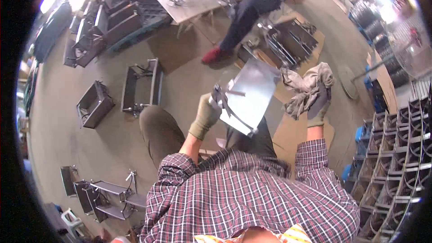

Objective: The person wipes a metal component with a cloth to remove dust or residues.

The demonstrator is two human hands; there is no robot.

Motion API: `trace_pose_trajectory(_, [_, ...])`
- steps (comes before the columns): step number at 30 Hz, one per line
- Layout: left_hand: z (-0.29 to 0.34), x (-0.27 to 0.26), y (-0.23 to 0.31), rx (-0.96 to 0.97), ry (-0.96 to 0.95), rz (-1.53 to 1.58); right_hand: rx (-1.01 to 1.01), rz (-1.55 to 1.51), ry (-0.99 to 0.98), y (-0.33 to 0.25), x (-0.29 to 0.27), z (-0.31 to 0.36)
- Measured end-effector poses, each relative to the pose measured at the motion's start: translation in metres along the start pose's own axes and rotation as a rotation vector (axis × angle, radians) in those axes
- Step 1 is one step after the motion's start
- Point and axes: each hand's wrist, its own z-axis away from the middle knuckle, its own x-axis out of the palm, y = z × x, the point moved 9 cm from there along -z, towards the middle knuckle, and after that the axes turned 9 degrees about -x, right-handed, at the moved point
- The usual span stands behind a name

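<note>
My left hand [208, 113], in an olive work glove, is closed on the bracket end of a flat metal panel [253, 95]. The panel is shiny grey and tilted in front of my knees, with a dark curved strip [234, 112] along its near left side. To the right, my gloved right hand [318, 103] grips a crumpled grey-beige rag [306, 87], held apart from the panel. The rag hides part of that hand's fingers.
Dark metal frames [143, 85] stand on the floor at left, more of them [110, 195] lower left. Stacked metal parts [391, 166] rise at right. A co-worker's leg with a red shoe [216, 55] is ahead, beside a low table [189, 6]. Cardboard [288, 137] lies under my right side.
</note>
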Motion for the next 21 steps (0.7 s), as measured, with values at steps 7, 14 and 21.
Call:
trace_pose_trajectory(7, [0.007, 0.012, -0.051, -0.073, -0.081, 0.31, -0.666, 1.021, -0.596, 0.024, 0.115, 0.006])
trace_pose_trajectory(14, [0.006, -0.011, -0.036, 0.073, 0.111, -0.124, -0.849, 1.036, -0.457, 0.025, 0.129, -0.007])
trace_pose_trajectory(21, [-0.006, -0.025, -0.027, 0.045, 0.174, -0.039, -0.09, 1.096, -0.731, 0.12, 0.078, -0.045])
